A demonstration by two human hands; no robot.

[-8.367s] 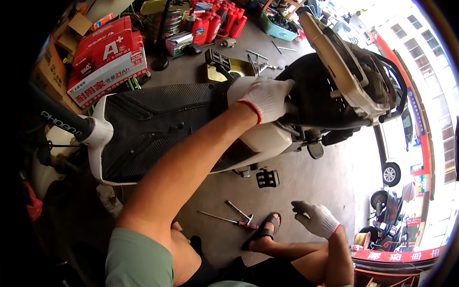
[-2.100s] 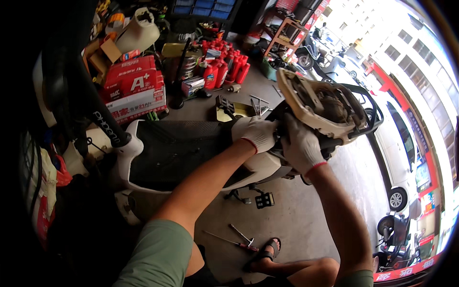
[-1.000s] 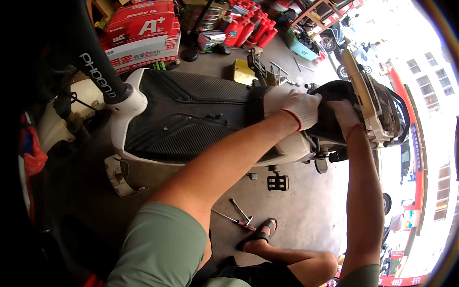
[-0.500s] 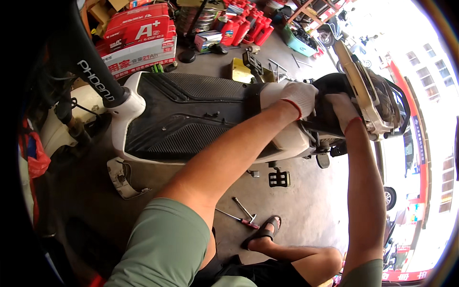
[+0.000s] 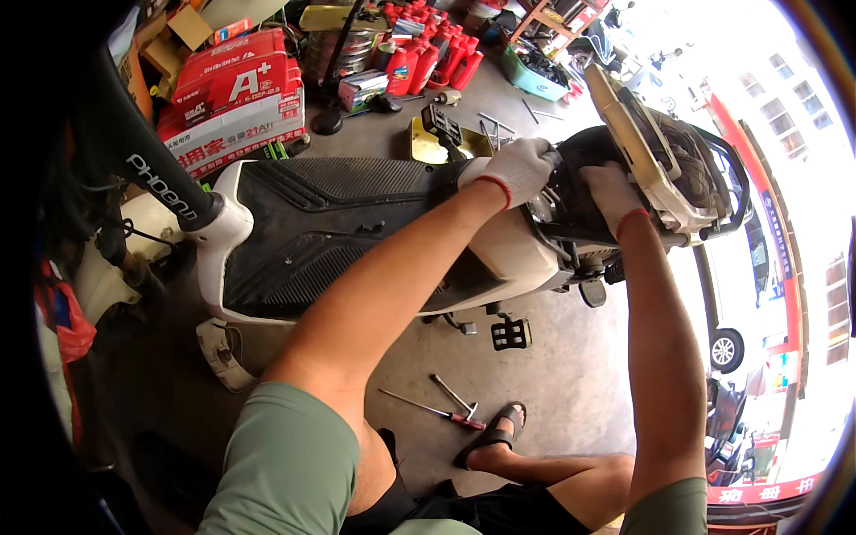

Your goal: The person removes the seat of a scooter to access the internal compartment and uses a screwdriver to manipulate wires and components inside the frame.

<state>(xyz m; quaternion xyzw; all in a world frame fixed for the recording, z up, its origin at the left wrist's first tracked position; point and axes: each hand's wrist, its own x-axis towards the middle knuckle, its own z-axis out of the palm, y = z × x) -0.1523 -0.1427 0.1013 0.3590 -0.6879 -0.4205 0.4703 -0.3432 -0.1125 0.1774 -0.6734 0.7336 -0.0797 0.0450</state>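
Observation:
My left hand [image 5: 522, 171], in a white knitted glove with a red cuff, is closed at the black under-seat opening [image 5: 575, 152] of a white-and-black scooter; what its fingers grip is hidden. My right hand [image 5: 609, 192], gloved alike, reaches into that opening just to the right, its fingertips out of sight in the dark. The cream underside [image 5: 631, 134] of a tipped-up seat section stands over it, beside a black rear rail [image 5: 738, 183]. The ridged black footboard [image 5: 267, 267] stretches left to the steering column [image 5: 160, 183].
A pedal [image 5: 511, 333], a screwdriver [image 5: 464, 419] and a T-handle tool [image 5: 448, 392] are below the scooter, near my sandalled foot [image 5: 499, 432]. Behind are red-and-white boxes [image 5: 232, 98], red bottles [image 5: 415, 67] and a yellow tray [image 5: 419, 147]. A car wheel [image 5: 727, 349] shows outside right.
My right hand, open over the floor in the oldest frame, is now up in the scooter beside my left. Over the last half second the view has shifted slightly; both hands remain there.

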